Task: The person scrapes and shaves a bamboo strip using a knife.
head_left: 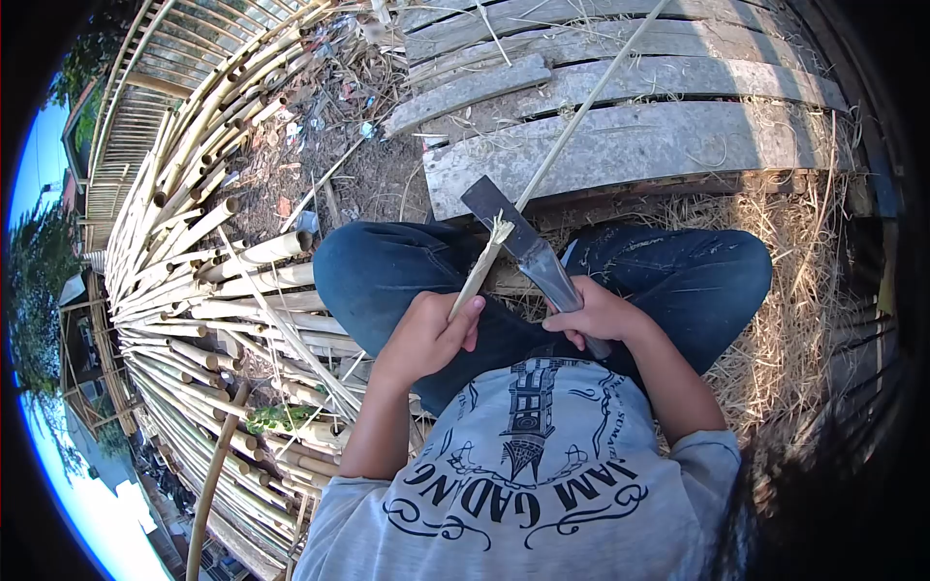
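The bamboo strip is in front of the seated person, above the lap between the bent knees, slanting up and away from the left hand to a splintered tip that lies over the dark blade in this view. The left hand is curled closed around the strip's near end, thumb laid along it; the right hand is wrapped round the grip of the broad-bladed knife, with the blade angled forward and to the left. The strip should be light and fairly stiff, springy along its length, and likely to split along the grain, most of all at the frayed tip, where loose fibres could prick. Its smooth near part looks the best place to hold, well back from the blade. The knife is probably the heavier of the two, with its weight toward the broad end, so a full grip on the handle suits it. A long thin strip runs from behind the blade across the plank platform; whether it joins the held piece cannot be told.
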A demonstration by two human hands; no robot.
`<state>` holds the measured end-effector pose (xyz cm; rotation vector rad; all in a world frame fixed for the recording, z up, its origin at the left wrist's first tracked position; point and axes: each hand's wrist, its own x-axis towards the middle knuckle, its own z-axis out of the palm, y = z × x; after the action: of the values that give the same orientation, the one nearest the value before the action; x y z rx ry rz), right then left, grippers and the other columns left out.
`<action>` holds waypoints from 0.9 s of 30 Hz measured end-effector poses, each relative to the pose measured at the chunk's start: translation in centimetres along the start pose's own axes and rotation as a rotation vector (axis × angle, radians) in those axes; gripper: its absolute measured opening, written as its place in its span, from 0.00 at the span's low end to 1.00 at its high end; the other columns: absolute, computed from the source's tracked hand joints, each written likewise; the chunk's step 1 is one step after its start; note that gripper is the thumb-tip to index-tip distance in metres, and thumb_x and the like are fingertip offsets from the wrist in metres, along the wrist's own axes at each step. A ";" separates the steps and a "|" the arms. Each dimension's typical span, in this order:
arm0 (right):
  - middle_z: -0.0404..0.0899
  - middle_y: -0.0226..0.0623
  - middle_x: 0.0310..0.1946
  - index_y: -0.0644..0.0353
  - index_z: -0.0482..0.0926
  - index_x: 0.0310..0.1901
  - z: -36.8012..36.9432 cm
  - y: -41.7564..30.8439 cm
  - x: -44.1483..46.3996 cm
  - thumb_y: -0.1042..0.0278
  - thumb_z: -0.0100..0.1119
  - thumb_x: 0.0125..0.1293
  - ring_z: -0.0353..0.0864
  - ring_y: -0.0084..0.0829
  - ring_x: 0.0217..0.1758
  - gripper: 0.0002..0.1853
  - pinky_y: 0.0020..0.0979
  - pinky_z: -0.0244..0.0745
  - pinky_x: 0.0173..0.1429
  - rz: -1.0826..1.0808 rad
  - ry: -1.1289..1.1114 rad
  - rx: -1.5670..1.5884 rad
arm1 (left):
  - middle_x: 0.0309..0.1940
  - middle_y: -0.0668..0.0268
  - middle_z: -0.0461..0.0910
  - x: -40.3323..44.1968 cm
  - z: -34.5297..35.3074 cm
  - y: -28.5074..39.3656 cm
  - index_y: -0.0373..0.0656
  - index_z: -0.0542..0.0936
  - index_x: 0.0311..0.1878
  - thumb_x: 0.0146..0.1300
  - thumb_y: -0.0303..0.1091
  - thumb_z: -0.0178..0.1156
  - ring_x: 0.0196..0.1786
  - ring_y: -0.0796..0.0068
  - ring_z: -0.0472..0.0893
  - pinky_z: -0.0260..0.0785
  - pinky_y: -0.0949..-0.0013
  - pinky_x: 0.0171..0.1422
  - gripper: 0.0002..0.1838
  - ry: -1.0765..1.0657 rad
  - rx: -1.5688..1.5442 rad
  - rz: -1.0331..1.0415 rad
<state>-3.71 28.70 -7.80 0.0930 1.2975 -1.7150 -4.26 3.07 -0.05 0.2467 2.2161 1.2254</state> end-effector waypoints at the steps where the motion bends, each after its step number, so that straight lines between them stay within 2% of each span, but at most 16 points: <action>1: 0.71 0.29 0.20 0.65 0.73 0.44 1.2 -0.8 -0.3 0.72 0.68 0.57 0.72 0.21 0.16 0.16 0.25 0.67 0.19 -0.101 0.159 -0.086 | 0.15 0.65 0.76 0.1 -0.1 -0.1 0.37 0.75 0.22 0.76 0.40 0.46 0.20 0.73 0.76 0.68 0.68 0.29 0.25 0.010 -0.006 -0.004; 2: 0.76 0.35 0.23 0.65 0.74 0.50 2.1 -1.1 -0.4 0.68 0.71 0.57 0.76 0.29 0.18 0.21 0.28 0.72 0.24 -0.136 0.347 -0.190 | 0.15 0.65 0.76 0.2 -0.1 0.0 0.37 0.75 0.22 0.76 0.40 0.46 0.20 0.73 0.76 0.68 0.68 0.29 0.25 0.009 -0.005 -0.007; 3: 0.76 0.35 0.23 0.65 0.74 0.50 2.1 -0.6 -0.3 0.68 0.71 0.57 0.76 0.29 0.18 0.21 0.28 0.72 0.24 -0.134 0.344 -0.187 | 0.15 0.65 0.76 0.2 -0.2 0.1 0.37 0.75 0.22 0.76 0.40 0.46 0.20 0.73 0.76 0.68 0.68 0.29 0.25 0.016 -0.023 -0.007; 5: 0.80 0.47 0.27 0.66 0.73 0.48 2.0 0.6 0.1 0.68 0.71 0.56 0.83 0.42 0.25 0.22 0.35 0.77 0.31 -0.614 0.637 -0.654 | 0.15 0.65 0.76 0.2 -0.1 0.1 0.37 0.75 0.22 0.76 0.39 0.46 0.20 0.73 0.76 0.68 0.68 0.29 0.25 0.022 -0.044 -0.013; 6: 0.82 0.54 0.32 0.67 0.73 0.48 2.4 0.1 -0.4 0.67 0.71 0.55 0.85 0.50 0.34 0.22 0.39 0.78 0.39 -0.453 0.629 -0.571 | 0.14 0.65 0.76 0.3 -0.1 0.0 0.37 0.75 0.21 0.76 0.39 0.46 0.20 0.73 0.76 0.68 0.68 0.29 0.25 0.019 -0.006 0.015; 7: 0.82 0.54 0.32 0.67 0.73 0.48 2.7 0.0 -0.8 0.67 0.71 0.55 0.85 0.50 0.34 0.22 0.39 0.78 0.39 -0.451 0.628 -0.567 | 0.14 0.64 0.76 0.3 0.0 0.0 0.38 0.75 0.21 0.76 0.39 0.46 0.19 0.72 0.76 0.68 0.68 0.29 0.25 0.014 0.033 0.044; 9: 0.81 0.45 0.29 0.68 0.75 0.47 3.2 -0.4 -1.8 0.71 0.71 0.54 0.83 0.30 0.32 0.21 0.32 0.77 0.41 -0.334 0.516 -0.536 | 0.14 0.64 0.76 0.2 0.3 -0.2 0.38 0.75 0.21 0.76 0.39 0.47 0.19 0.71 0.77 0.68 0.67 0.28 0.25 0.014 0.074 0.050; 11: 0.82 0.47 0.31 0.68 0.75 0.46 3.7 -1.8 -2.6 0.72 0.69 0.54 0.84 0.33 0.35 0.19 0.33 0.77 0.44 -0.217 0.461 -0.537 | 0.14 0.64 0.76 0.3 0.4 -0.2 0.38 0.75 0.21 0.76 0.39 0.47 0.19 0.70 0.77 0.68 0.67 0.28 0.25 0.015 0.110 0.066; 13: 0.82 0.43 0.29 0.69 0.75 0.45 3.4 0.1 -1.4 0.73 0.67 0.55 0.83 0.36 0.32 0.17 0.34 0.77 0.42 -0.452 0.521 -0.551 | 0.14 0.64 0.76 0.2 0.4 -0.4 0.38 0.76 0.21 0.75 0.39 0.47 0.19 0.69 0.77 0.68 0.66 0.28 0.25 0.008 0.136 0.043; 14: 0.82 0.43 0.29 0.69 0.75 0.45 3.2 0.9 -0.9 0.73 0.67 0.55 0.83 0.36 0.32 0.17 0.34 0.77 0.42 -0.450 0.518 -0.550 | 0.14 0.64 0.76 0.1 0.5 -0.4 0.38 0.76 0.21 0.75 0.39 0.47 0.19 0.69 0.77 0.68 0.66 0.28 0.25 0.008 0.134 0.038; 16: 0.80 0.46 0.24 0.68 0.74 0.41 2.3 1.8 0.1 0.75 0.64 0.56 0.82 0.37 0.23 0.13 0.36 0.77 0.32 -0.401 0.375 -0.485 | 0.14 0.64 0.76 0.1 0.6 -0.4 0.38 0.76 0.21 0.75 0.39 0.47 0.19 0.68 0.77 0.68 0.65 0.28 0.25 0.016 0.178 0.057; 17: 0.80 0.46 0.24 0.68 0.74 0.41 1.5 1.9 0.0 0.75 0.64 0.56 0.82 0.37 0.23 0.13 0.36 0.77 0.32 -0.403 0.368 -0.480 | 0.14 0.64 0.76 0.1 0.5 -0.5 0.38 0.76 0.21 0.75 0.39 0.47 0.19 0.68 0.77 0.68 0.65 0.28 0.25 0.018 0.183 0.050; 19: 0.72 0.35 0.16 0.63 0.69 0.32 0.6 0.7 -0.8 0.79 0.62 0.55 0.72 0.25 0.14 0.09 0.31 0.70 0.21 0.077 -0.215 0.318 | 0.14 0.63 0.76 0.0 0.5 -0.7 0.38 0.76 0.21 0.75 0.39 0.47 0.19 0.69 0.77 0.68 0.65 0.28 0.25 0.043 0.200 0.060; 20: 0.66 0.29 0.12 0.57 0.64 0.27 1.7 0.4 -1.1 0.82 0.61 0.53 0.68 0.20 0.11 0.13 0.27 0.63 0.16 0.027 -0.041 0.163 | 0.14 0.63 0.76 0.1 0.4 -0.7 0.38 0.76 0.21 0.75 0.39 0.47 0.19 0.69 0.77 0.68 0.65 0.28 0.25 0.046 0.199 0.063; 24: 0.68 0.30 0.14 0.58 0.65 0.28 1.6 -0.7 -1.6 0.81 0.61 0.55 0.69 0.21 0.11 0.12 0.28 0.65 0.16 -0.098 0.199 0.251 | 0.14 0.63 0.77 -0.5 0.0 -0.4 0.37 0.77 0.21 0.75 0.39 0.47 0.19 0.70 0.78 0.68 0.66 0.28 0.25 0.036 0.066 0.009; 27: 0.77 0.42 0.20 0.67 0.74 0.36 0.9 -1.2 -2.5 0.77 0.62 0.51 0.81 0.39 0.23 0.10 0.37 0.76 0.32 -0.123 0.462 -0.377 | 0.14 0.63 0.77 -0.3 -0.1 -0.6 0.37 0.77 0.21 0.75 0.39 0.47 0.20 0.71 0.78 0.68 0.67 0.28 0.25 0.031 0.049 0.003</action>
<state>-2.81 29.51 -5.19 0.2011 1.9855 -1.5702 -4.05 2.56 -0.37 0.2526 2.2752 1.1850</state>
